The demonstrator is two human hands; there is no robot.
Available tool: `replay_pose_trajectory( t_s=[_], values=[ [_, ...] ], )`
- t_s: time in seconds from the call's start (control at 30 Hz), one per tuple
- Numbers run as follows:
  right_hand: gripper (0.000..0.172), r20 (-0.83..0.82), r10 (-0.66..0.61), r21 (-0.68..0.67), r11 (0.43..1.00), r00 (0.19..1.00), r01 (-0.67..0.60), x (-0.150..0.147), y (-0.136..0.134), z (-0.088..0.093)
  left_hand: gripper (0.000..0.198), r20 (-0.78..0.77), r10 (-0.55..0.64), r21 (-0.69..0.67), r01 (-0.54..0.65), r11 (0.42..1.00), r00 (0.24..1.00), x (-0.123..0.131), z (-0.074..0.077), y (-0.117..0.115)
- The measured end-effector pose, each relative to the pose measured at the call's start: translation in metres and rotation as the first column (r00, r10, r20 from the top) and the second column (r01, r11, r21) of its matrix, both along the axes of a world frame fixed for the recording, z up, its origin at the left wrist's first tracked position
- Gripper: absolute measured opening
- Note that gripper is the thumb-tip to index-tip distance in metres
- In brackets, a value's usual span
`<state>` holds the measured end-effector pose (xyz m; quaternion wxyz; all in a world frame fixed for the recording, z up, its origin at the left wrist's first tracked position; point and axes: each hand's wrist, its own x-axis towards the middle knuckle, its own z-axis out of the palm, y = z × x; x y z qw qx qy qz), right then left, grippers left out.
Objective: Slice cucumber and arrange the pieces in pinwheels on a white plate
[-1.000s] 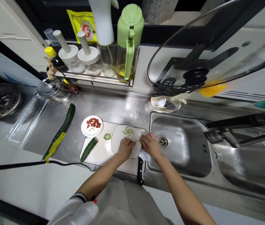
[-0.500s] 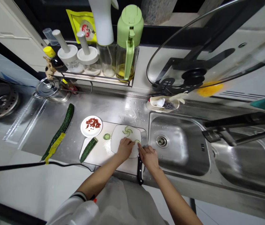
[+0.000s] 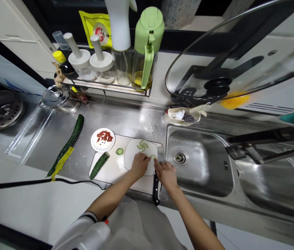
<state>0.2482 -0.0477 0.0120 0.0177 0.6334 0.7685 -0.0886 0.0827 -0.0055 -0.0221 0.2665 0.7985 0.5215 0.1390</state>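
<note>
a steel sink (image 3: 209, 177) sits right of the pale cutting board (image 3: 117, 175), which bears a squarish plate (image 3: 131, 156). the left hand (image 3: 139, 165) and right hand (image 3: 166, 174) nearly meet over the plate, fingers bent. a knife (image 3: 156, 189) lies partly under the right hand. curved cucumber slices (image 3: 144, 144) fan out near the plate's far edge. one thin slice (image 3: 153, 157) is on the plate at both hands' fingertips; i cannot tell whether they grip or merely touch it.

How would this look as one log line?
left hand: at cucumber slice; right hand: beside same slice; slice: on square plate; knife: near right hand; plate: on cutting board
</note>
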Motion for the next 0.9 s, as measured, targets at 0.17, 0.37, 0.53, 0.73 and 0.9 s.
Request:
replay_pose_trajectory(
  t_s=[0.17,0.37,0.53,0.73,0.9],
  values=[
    [0.039,-0.013,-0.006,0.034,0.999,1.000,0.007,-0.002,0.000,0.002,0.030,0.039,-0.025,0.096,0.021,0.995,0.999,-0.005,0.003,-0.001],
    [0.036,-0.081,-0.026,0.105,0.994,0.996,0.034,-0.002,-0.003,0.003,0.032,0.182,0.173,0.162,-0.203,0.966,0.968,-0.054,0.030,0.005],
    [0.033,-0.145,-0.032,0.114,0.992,0.989,0.049,-0.007,-0.007,0.003,0.033,0.071,0.476,0.097,-0.481,0.872,0.877,-0.102,0.044,0.014],
    [0.033,-0.182,-0.023,0.104,0.994,0.983,0.043,-0.015,-0.011,0.004,0.031,-0.118,0.509,0.031,-0.510,0.860,0.852,-0.113,0.033,0.014],
    [0.031,-0.177,-0.027,0.098,0.994,0.984,0.045,-0.016,-0.014,0.005,0.029,-0.169,0.480,0.010,-0.485,0.874,0.861,-0.112,0.030,0.013]
  ],
)
